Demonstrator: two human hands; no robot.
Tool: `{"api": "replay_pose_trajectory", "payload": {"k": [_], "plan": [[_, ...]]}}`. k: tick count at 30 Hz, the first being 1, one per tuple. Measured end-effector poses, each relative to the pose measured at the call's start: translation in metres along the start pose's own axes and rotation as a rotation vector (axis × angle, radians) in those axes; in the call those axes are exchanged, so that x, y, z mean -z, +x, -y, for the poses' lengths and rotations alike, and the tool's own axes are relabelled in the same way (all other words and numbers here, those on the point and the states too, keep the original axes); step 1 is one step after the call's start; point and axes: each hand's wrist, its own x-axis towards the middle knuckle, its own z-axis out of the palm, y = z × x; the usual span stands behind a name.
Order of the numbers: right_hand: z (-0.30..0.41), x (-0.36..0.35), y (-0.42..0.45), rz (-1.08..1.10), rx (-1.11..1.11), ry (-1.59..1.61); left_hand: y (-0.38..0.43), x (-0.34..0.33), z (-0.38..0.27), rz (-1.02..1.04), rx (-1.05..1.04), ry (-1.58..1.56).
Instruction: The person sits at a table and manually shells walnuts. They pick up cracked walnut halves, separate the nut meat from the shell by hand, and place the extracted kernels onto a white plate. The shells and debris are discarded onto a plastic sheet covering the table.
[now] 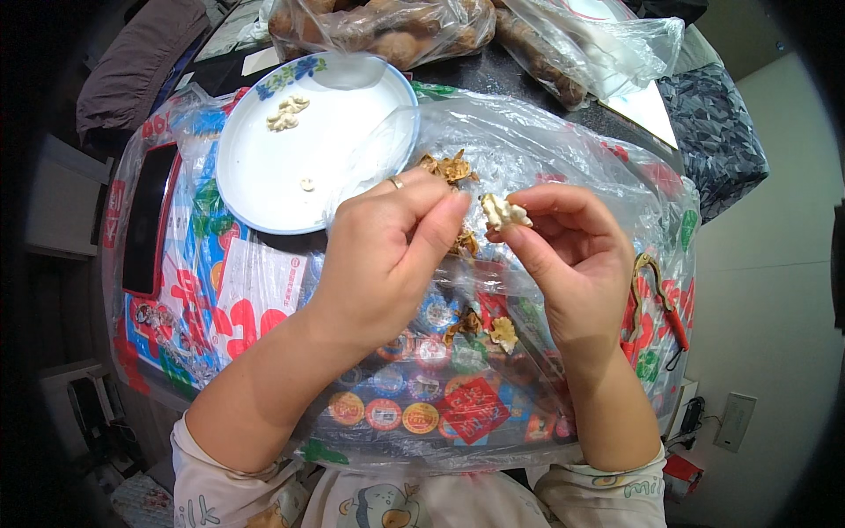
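My right hand (571, 254) pinches a pale walnut kernel piece (506, 212) between thumb and fingertips. Just left of it, my left hand (393, 247) has its thumb pressed against the curled index finger. Whether a tiny scrap sits between those fingertips is hidden. Brown walnut shell fragments (450, 166) lie beyond the hands on clear plastic, with more partly behind the left thumb. Nearer to me are another brown fragment (467, 322) and a walnut piece (504, 334). A white plate (323, 165) with a blue rim holds pale kernel pieces (285, 117) and a small crumb (307, 185).
A smartphone (150, 221) in a red case lies at the left. On the right is a nutcracker-like tool (675, 325) with red handles. Plastic bags of brown, roundish items (396, 46) stand at the back. A printed plastic sheet (422, 389) covers the work surface.
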Motion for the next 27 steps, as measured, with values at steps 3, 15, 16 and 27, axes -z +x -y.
{"api": "replay_pose_trajectory", "payload": {"k": [3,15,16,27], "plan": [[-0.002,0.002,0.001,0.017,0.029,-0.020,0.000,0.001,-0.003,0.028,-0.011,0.017],[-0.008,-0.002,0.001,-0.061,0.276,-0.305,0.000,-0.006,-0.005,-0.004,0.101,-0.327],[-0.009,-0.002,0.001,-0.058,0.313,-0.355,0.000,-0.006,-0.005,-0.006,0.104,-0.323],[-0.012,-0.002,0.003,-0.049,0.469,-0.461,0.000,-0.007,-0.006,-0.031,0.106,-0.278]]}}
